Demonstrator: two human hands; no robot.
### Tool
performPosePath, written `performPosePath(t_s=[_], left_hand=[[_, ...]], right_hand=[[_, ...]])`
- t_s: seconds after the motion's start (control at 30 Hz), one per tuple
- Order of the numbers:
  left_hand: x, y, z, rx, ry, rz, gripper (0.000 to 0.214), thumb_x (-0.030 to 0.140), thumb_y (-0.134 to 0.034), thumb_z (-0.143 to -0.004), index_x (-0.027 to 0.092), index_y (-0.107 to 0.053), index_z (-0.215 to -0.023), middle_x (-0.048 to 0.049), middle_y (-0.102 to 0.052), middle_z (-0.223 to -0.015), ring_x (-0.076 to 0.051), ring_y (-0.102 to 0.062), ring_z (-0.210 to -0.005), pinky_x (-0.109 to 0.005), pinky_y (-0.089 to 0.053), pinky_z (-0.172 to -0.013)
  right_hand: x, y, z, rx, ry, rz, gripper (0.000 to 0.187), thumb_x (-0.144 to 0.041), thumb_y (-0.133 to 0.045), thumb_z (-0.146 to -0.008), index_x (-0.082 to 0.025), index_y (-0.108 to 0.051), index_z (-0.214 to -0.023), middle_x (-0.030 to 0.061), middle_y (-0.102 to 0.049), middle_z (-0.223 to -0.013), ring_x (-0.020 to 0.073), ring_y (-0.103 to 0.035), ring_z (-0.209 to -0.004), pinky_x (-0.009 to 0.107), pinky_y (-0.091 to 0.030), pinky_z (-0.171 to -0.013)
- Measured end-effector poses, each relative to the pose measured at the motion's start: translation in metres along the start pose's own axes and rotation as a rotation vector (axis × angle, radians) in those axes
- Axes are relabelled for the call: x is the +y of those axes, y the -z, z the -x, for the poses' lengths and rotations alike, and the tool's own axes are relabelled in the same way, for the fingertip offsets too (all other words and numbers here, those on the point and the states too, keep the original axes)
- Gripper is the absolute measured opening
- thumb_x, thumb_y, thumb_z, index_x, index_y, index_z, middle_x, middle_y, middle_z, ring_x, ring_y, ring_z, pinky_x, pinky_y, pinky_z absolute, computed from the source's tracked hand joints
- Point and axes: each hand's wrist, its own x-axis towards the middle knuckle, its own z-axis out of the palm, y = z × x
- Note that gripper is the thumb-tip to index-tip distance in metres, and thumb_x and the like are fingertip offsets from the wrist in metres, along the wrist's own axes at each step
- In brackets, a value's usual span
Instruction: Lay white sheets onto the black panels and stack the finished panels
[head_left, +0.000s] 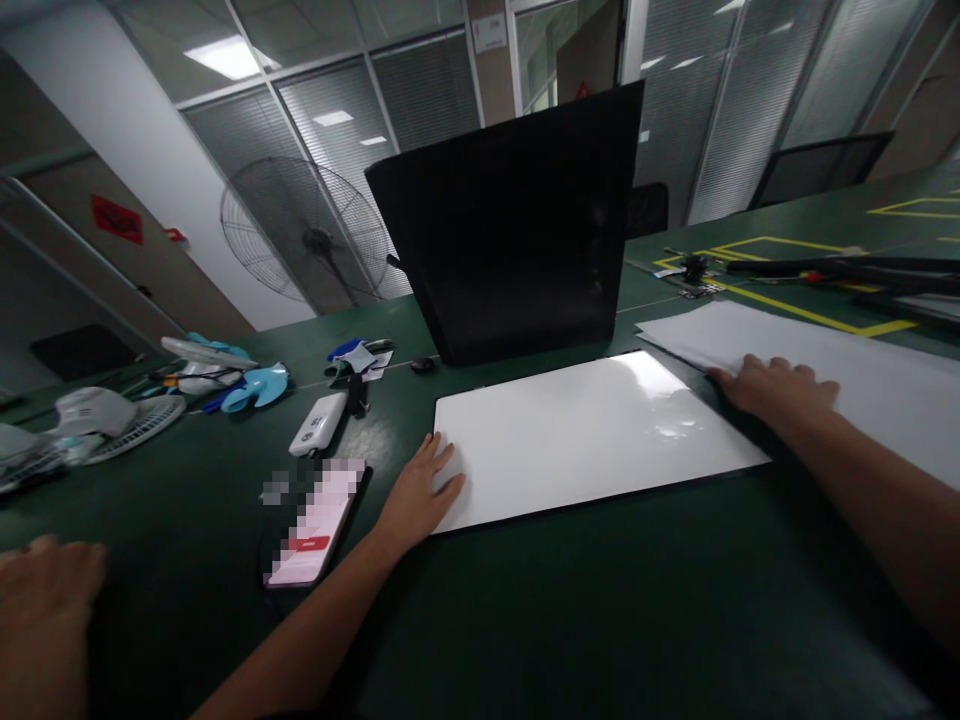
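A white glossy board (555, 440) with a thin black rim lies flat on the dark green table. My left hand (421, 492) rests at the board's left edge, fingers spread and thumb on the white surface. Off to the right, my right hand (780, 390) lies palm down on a large white sheet or stack of sheets (892, 385), its fingers apart. The underside of that hand is hidden. Left of my left hand is a phone (322, 530) with a partly blurred screen. Beyond it lies a white power bank-like device (319, 424).
A large black panel (525, 230) stands tilted behind the board. Another person's hand (49, 580) is at the lower left. White and blue fan parts (255, 388) lie on the table's left side. Black rods (840, 268) and yellow tape lines (795, 308) are at the right.
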Motion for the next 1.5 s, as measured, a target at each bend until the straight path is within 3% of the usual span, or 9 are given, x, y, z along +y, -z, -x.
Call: performPosePath(t_s=[0.37, 0.5, 0.67, 0.8, 0.93, 1.03, 1.23, 1.4, 1.5], left_hand=[[-0.003, -0.002, 0.001, 0.018, -0.011, -0.012, 0.063, 0.047, -0.049, -0.096, 0.01, -0.05, -0.148, -0.0155, -0.034, -0.163, -0.029, -0.03, -0.152, -0.05, -0.026, -0.125], [-0.005, -0.004, -0.001, 0.051, -0.014, -0.008, 0.064, 0.046, -0.052, -0.094, 0.011, -0.049, -0.148, -0.0144, -0.038, -0.161, -0.029, -0.033, -0.151, -0.049, -0.027, -0.125], [-0.007, -0.003, -0.001, 0.087, -0.018, 0.04, 0.062, 0.044, -0.048, -0.095, 0.013, -0.048, -0.149, -0.0118, -0.043, -0.159, -0.029, -0.039, -0.148, -0.049, -0.029, -0.124], [-0.006, 0.004, 0.0, 0.117, 0.027, 0.202, 0.06, 0.048, -0.026, -0.103, 0.018, -0.051, -0.148, -0.0064, -0.051, -0.154, -0.026, -0.046, -0.144, -0.045, -0.034, -0.122], [-0.006, 0.006, 0.0, 0.155, 0.121, 0.294, 0.066, 0.054, -0.019, -0.104, 0.016, -0.055, -0.144, -0.0071, -0.054, -0.152, -0.027, -0.046, -0.144, -0.046, -0.031, -0.123], [-0.007, 0.005, -0.001, 0.119, 0.136, 0.248, 0.067, 0.055, -0.037, -0.099, 0.012, -0.049, -0.148, -0.0112, -0.049, -0.155, -0.029, -0.046, -0.144, -0.048, -0.034, -0.121], [-0.005, 0.004, -0.002, 0.092, 0.062, 0.1, 0.065, 0.032, -0.053, -0.09, 0.017, -0.044, -0.152, -0.009, -0.04, -0.161, -0.03, -0.041, -0.147, -0.051, -0.032, -0.123], [-0.01, 0.0, -0.002, 0.065, -0.03, 0.045, 0.053, 0.027, -0.046, -0.093, 0.015, -0.057, -0.143, -0.0107, -0.04, -0.161, -0.029, -0.039, -0.148, -0.053, -0.028, -0.124], [-0.01, -0.001, -0.002, 0.078, -0.039, 0.03, 0.052, 0.033, -0.047, -0.096, 0.013, -0.058, -0.142, -0.0132, -0.041, -0.16, -0.03, -0.039, -0.148, -0.053, -0.03, -0.123]], right_hand=[[-0.031, 0.054, 0.054, 0.219, 0.092, -0.034, 0.079, -0.063, -0.008, -0.099, -0.014, -0.06, -0.132, 0.0259, -0.066, -0.111, 0.0397, -0.063, -0.104, 0.05, -0.048, -0.081], [-0.065, 0.053, 0.109, 0.316, 0.486, -0.132, 0.077, -0.059, -0.008, -0.101, -0.01, -0.052, -0.14, 0.0217, -0.07, -0.101, 0.0327, -0.067, -0.085, 0.046, -0.052, -0.075], [-0.088, 0.028, 0.149, 0.097, 1.099, -0.105, 0.061, -0.053, -0.026, -0.103, -0.022, -0.047, -0.152, 0.0116, -0.061, -0.14, 0.0308, -0.061, -0.123, 0.054, -0.05, -0.103], [-0.093, 0.013, 0.16, -0.101, 1.279, -0.007, 0.065, -0.06, -0.032, -0.101, -0.022, -0.049, -0.152, 0.0101, -0.051, -0.151, 0.0309, -0.052, -0.135, 0.056, -0.044, -0.111], [-0.095, 0.009, 0.165, -0.134, 1.271, 0.042, 0.072, -0.066, -0.035, -0.098, -0.02, -0.049, -0.151, 0.0121, -0.045, -0.155, 0.0356, -0.044, -0.141, 0.062, -0.038, -0.113], [-0.096, 0.011, 0.169, -0.138, 1.292, 0.02, 0.071, -0.069, -0.038, -0.097, -0.025, -0.051, -0.151, 0.0103, -0.046, -0.154, 0.0369, -0.046, -0.139, 0.065, -0.038, -0.112], [-0.096, 0.016, 0.164, -0.163, 1.352, -0.105, 0.062, -0.065, -0.035, -0.099, -0.033, -0.049, -0.151, 0.0037, -0.05, -0.152, 0.031, -0.049, -0.136, 0.061, -0.039, -0.112], [-0.078, 0.019, 0.114, 0.127, 0.779, 0.025, 0.064, -0.053, -0.03, -0.102, -0.014, -0.049, -0.15, 0.0156, -0.052, -0.148, 0.035, -0.047, -0.135, 0.057, -0.04, -0.11], [-0.059, 0.022, 0.084, 0.084, 0.522, 0.111, 0.062, -0.051, -0.03, -0.1, -0.007, -0.062, -0.131, 0.023, -0.065, -0.122, 0.0398, -0.061, -0.11, 0.058, -0.052, -0.087]])
